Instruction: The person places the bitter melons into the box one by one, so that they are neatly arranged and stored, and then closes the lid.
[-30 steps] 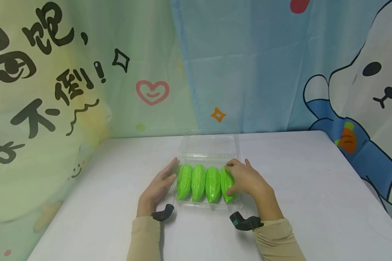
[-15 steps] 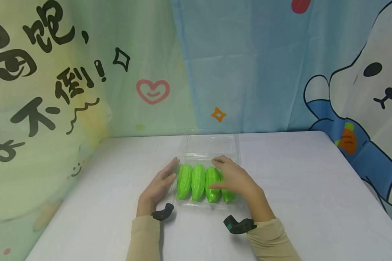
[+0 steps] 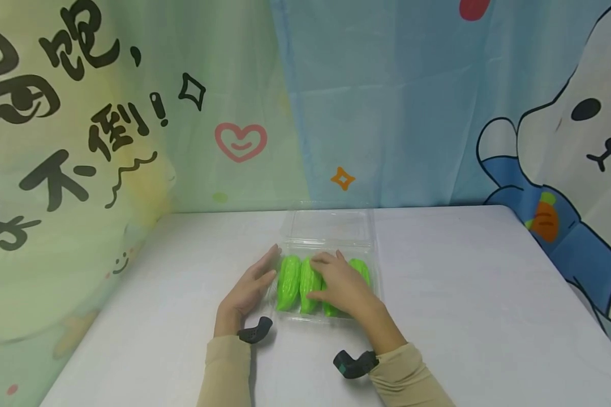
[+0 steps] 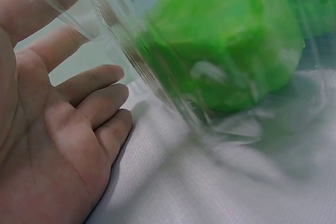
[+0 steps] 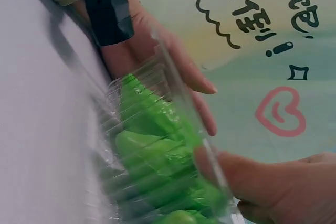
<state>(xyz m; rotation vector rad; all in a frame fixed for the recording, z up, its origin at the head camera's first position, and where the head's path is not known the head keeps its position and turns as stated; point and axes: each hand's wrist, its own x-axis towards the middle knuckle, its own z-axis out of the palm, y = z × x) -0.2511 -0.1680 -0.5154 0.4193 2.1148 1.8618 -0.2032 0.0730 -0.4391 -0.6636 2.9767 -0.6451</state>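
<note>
Several bright green, ridged bitter melons (image 3: 288,285) lie side by side in a clear plastic clamshell box (image 3: 290,317). Along the left side of the box stands my left hand (image 3: 248,287), fingers extended and holding nothing; in the left wrist view its palm (image 4: 58,145) faces the box wall. My right hand (image 3: 345,287) is over the box with thumb and fingers spread, fingertips close above the second melon (image 3: 309,285) from the left. It covers most of the third melon and part of the rightmost melon (image 3: 360,268). In the right wrist view, the thumb overlaps the box edge.
The box's transparent lid (image 3: 331,226) is folded back toward the rear of the white table (image 3: 463,282). Behind the table hangs a printed curtain (image 3: 412,113). A black wrist camera (image 3: 355,364) sits on the right wrist, another (image 3: 255,330) on the left.
My right hand has moved left from the rightmost melon to over the second and third, uncovering the rightmost melon's top. My left hand stays beside the box.
</note>
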